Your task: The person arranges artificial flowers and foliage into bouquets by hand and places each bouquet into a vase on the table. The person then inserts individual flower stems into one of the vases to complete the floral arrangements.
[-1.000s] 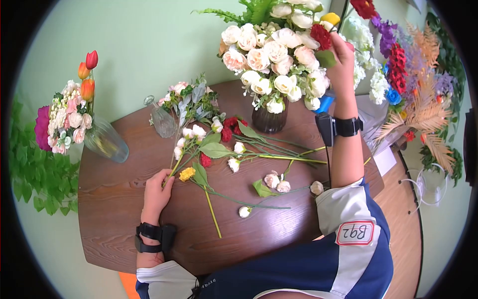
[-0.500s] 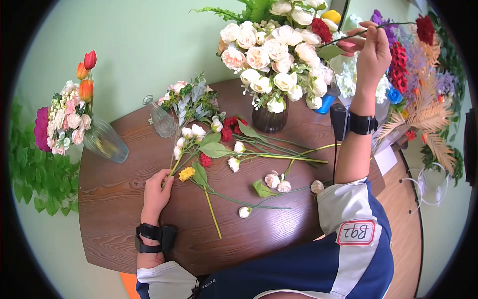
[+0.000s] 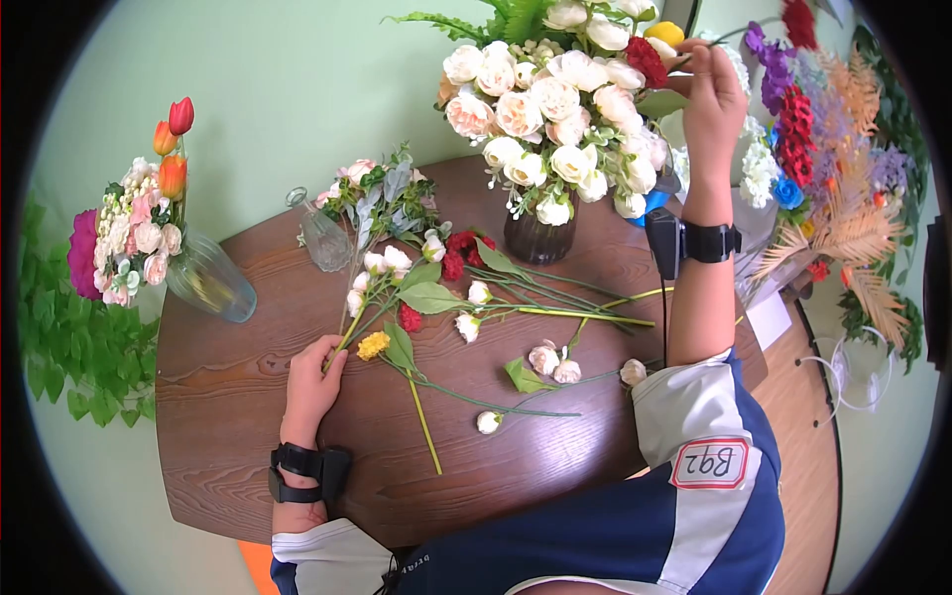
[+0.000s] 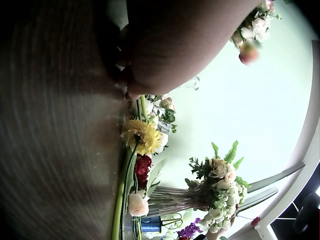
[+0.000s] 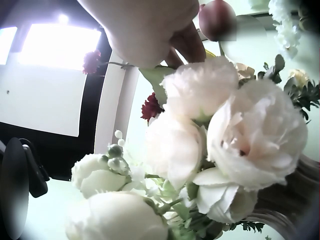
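Note:
My right hand (image 3: 716, 99) is raised at the right side of the large bouquet, pinching the thin stem of a red carnation (image 3: 799, 22). The flower head points out to the right, while the stem's other end runs toward the white and pink roses (image 3: 555, 99) in a dark ribbed vase (image 3: 538, 238). In the right wrist view, this carnation (image 5: 92, 62) hangs beyond the hand, and pale roses (image 5: 250, 135) fill the front. On the table, my left hand (image 3: 313, 385) grips the lower ends of white-flower stems (image 3: 343, 343), beside a yellow flower (image 3: 373, 345).
Loose stems with white buds (image 3: 488, 421) and red flowers (image 3: 462, 254) lie across the brown table (image 3: 228, 436). A small glass bottle (image 3: 325, 243) and a tilted glass vase of flowers (image 3: 213, 278) stand leftward. More artificial flowers (image 3: 793, 129) crowd the right, near a blue object (image 3: 650, 205).
My right hand first swung right, away from the bouquet with the red carnation, then came back left and up toward it. The left hand keeps its place on the stems.

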Demonstrator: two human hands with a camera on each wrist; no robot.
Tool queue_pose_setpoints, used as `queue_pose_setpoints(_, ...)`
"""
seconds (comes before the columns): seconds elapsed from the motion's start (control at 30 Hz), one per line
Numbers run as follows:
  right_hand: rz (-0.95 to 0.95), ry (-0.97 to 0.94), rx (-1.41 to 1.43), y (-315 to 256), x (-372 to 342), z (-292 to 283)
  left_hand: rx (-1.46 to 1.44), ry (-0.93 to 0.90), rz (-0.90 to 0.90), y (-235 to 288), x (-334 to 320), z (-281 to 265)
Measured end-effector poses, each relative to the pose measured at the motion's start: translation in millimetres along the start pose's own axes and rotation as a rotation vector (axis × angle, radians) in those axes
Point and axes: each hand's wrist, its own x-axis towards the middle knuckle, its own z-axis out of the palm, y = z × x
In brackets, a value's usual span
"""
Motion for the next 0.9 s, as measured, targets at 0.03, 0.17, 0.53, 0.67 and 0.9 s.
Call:
queue_pose_setpoints(0.03,0.001,0.022,0.044,-3,1,-1,-0.003,-0.001,-0.004,0,0,0)
queue_pose_setpoints(0.17,0.013,0.092,0.022,-20,2,0,-0.011,-0.005,-0.009,-2,0,2)
queue_pose_setpoints(0.53,0.021,0.108,0.05,-19,4,0,0.007,-0.029,-0.032,-3,0,0)
queue_pose_setpoints(0.67,0.02,-0.081,0.12,12,9,2,-0.017,-0.005,-0.017,-3,0,1)
queue_pose_setpoints(0.9,-0.059,-0.11,0.025,23,4,10,0.008,-0.034,-0.034,-2,0,-1)
